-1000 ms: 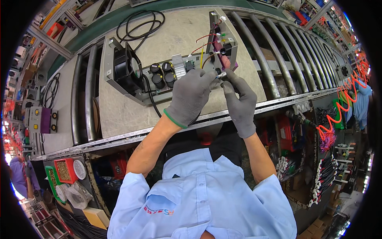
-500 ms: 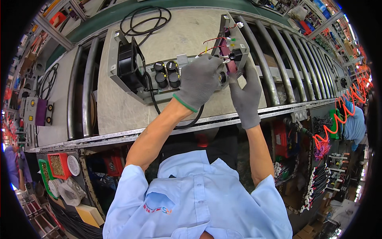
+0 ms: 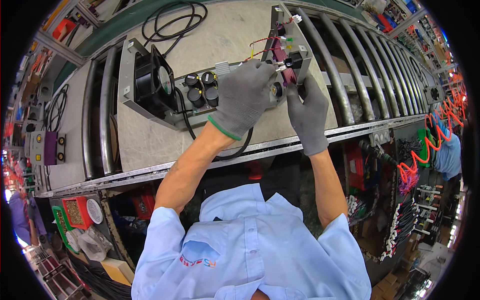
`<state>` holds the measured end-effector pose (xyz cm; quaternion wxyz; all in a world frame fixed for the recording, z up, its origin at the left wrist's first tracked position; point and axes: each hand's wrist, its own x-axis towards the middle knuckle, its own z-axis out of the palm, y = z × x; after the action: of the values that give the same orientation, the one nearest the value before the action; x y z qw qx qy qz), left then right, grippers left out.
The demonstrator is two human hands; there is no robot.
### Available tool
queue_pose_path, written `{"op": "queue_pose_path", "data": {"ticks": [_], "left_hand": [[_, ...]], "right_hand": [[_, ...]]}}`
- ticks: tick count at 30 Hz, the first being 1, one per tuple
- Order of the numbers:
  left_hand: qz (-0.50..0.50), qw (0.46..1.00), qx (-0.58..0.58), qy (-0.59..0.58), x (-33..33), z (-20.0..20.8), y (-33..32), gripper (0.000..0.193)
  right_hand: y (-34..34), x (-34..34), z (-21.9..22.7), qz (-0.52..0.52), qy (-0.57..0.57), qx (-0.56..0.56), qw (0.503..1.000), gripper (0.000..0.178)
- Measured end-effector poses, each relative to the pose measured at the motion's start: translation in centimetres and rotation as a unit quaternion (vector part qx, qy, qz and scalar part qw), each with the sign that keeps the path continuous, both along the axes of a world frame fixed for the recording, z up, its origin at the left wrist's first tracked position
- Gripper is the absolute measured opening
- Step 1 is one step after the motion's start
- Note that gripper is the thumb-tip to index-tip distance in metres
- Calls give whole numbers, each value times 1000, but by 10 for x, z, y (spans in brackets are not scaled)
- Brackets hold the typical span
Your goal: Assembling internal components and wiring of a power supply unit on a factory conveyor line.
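Note:
An open metal chassis lies on the worktable. At its left end is a black fan (image 3: 155, 82), with several black capacitors (image 3: 196, 96) beside it and a grey end panel (image 3: 301, 37) at the right. My left hand (image 3: 245, 95), in a grey glove with a green cuff, reaches over the board. Its fingertips pinch a small pale wire connector (image 3: 281, 67) close to a black switch (image 3: 294, 60) on the panel's inner side. My right hand (image 3: 309, 117), also gloved, grips the panel's near end, thumb inside; its other fingers are partly hidden. Thin red wires (image 3: 265, 40) hang behind the switch.
A black cable (image 3: 175, 25) lies coiled behind the chassis. Metal rollers (image 3: 345, 70) run along the right. Another grey and purple unit (image 3: 44, 147) stands at the left. Below the table edge are red and green bins (image 3: 77, 212) of small parts. Orange coiled hose (image 3: 440, 130) hangs far right.
The chassis and both hands appear slightly higher and farther left in the view. Both hands keep nearly the same places on the chassis.

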<state>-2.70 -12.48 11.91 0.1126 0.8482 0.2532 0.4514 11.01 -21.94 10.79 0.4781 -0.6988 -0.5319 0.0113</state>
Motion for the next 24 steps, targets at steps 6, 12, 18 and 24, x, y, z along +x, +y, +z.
{"op": "queue_pose_path", "data": {"ticks": [6, 12, 18, 24], "left_hand": [[17, 997, 37, 68, -1, 9, 0, 9], [-12, 999, 5, 39, 0, 12, 2, 6], [-18, 998, 31, 49, 1, 10, 7, 5], [-53, 997, 60, 25, 15, 7, 14, 2]], "right_hand": [[0, 0, 0, 0, -17, 11, 1000, 33], [0, -1, 0, -1, -17, 22, 1000, 38], [1, -1, -5, -11, -1, 31, 999, 26], [3, 1, -7, -17, 3, 33, 999, 16]]}}
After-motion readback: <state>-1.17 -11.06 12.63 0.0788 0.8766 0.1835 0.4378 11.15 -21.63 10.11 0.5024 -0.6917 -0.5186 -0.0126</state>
